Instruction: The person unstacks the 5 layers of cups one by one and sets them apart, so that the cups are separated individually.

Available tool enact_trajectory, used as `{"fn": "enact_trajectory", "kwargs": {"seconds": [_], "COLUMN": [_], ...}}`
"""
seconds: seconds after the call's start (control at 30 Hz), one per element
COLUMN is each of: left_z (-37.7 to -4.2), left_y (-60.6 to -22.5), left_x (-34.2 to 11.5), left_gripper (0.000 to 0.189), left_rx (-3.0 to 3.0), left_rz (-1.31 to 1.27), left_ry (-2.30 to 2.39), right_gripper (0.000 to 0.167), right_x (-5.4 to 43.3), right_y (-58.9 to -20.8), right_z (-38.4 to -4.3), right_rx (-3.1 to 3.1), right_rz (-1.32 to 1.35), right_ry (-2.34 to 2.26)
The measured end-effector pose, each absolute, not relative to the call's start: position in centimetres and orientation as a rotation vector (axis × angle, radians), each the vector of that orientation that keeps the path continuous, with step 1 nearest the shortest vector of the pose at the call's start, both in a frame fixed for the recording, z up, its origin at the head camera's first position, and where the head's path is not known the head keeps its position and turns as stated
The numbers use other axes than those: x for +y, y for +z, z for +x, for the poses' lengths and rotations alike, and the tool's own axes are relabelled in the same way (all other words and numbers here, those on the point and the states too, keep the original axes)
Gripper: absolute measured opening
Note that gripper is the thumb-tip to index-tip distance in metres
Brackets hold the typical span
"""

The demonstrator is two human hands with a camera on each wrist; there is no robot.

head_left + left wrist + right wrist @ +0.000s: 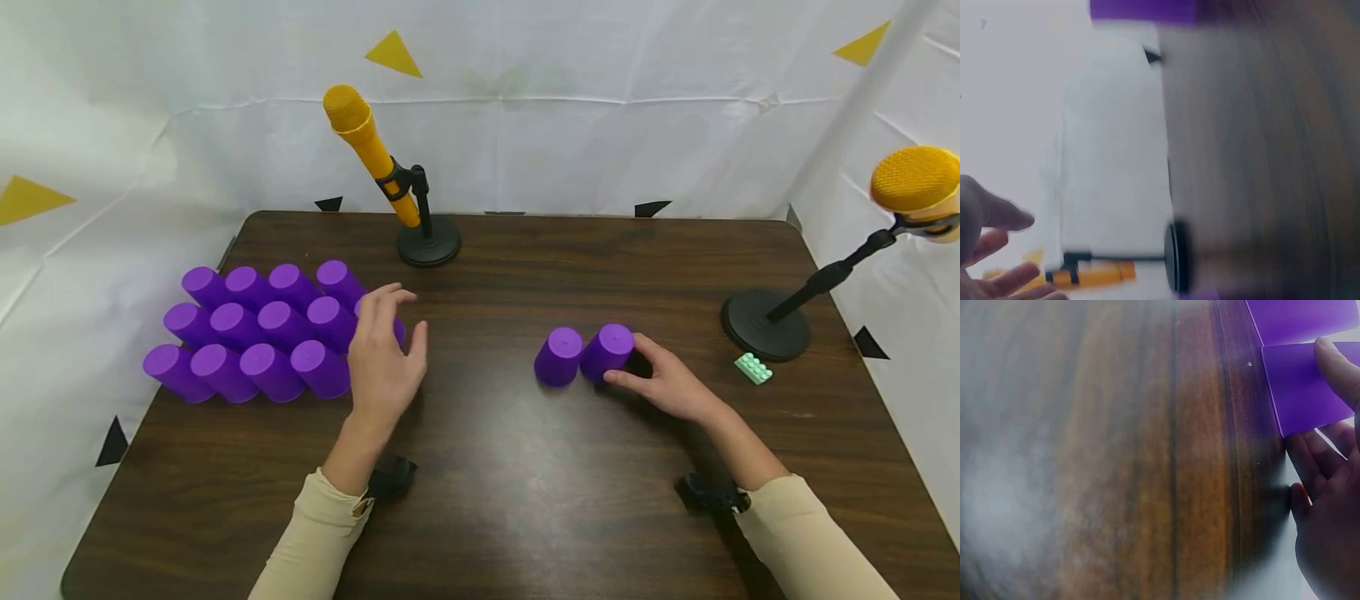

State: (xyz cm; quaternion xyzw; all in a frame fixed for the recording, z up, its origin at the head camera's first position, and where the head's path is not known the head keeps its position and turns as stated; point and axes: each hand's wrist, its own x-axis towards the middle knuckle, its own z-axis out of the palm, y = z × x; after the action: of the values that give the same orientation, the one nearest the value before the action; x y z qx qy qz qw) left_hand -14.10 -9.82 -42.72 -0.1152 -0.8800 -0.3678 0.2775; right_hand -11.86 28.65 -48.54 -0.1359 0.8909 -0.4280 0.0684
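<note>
Two purple cups stand upside down side by side near the table's middle. My right hand (670,382) grips the right purple cup (608,354), thumb on the near side and fingers round the far side. In the right wrist view the thumb (1338,369) lies on this cup's wall, and the left purple cup (558,360) stands close against it. My left hand (384,360) hovers with fingers spread and nothing in them, beside a block of several upside-down purple cups (272,373). It partly hides the cup at that block's right end.
A yellow microphone (367,142) on a black stand is at the back; another yellow microphone (915,182) on a stand is at the right. A small mint-green toy brick (753,368) lies near the right stand's base. White sheeting (562,150) surrounds the brown table (510,492).
</note>
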Motion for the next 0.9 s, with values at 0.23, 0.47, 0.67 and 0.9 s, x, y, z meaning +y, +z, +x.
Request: {"fn": "enact_trajectory", "kwargs": {"seconds": [0.23, 0.47, 0.67, 0.9], "left_z": [-12.1, -11.9, -12.6, -12.8], "left_y": [-43.8, -45.2, -45.9, -46.4], "left_x": [-3.7, 0.4, 2.3, 3.1], "left_gripper": [0.047, 0.051, 0.047, 0.040], "left_rx": [-2.526, -2.598, -2.593, -2.594], "left_rz": [-0.695, -0.851, -0.871, -0.865], "left_ry": [-1.175, -1.217, -1.246, -1.258], "right_gripper": [0.052, 0.052, 0.051, 0.050], "right_x": [28.8, 28.7, 28.6, 28.6], "right_y": [-48.6, -48.6, -48.5, -48.6], "right_z": [-11.8, -11.7, -11.7, -11.8], "right_rx": [2.686, 2.677, 2.671, 2.682], "right_rz": [-0.398, -0.386, -0.390, -0.394], "right_ry": [-1.283, -1.296, -1.312, -1.315]}}
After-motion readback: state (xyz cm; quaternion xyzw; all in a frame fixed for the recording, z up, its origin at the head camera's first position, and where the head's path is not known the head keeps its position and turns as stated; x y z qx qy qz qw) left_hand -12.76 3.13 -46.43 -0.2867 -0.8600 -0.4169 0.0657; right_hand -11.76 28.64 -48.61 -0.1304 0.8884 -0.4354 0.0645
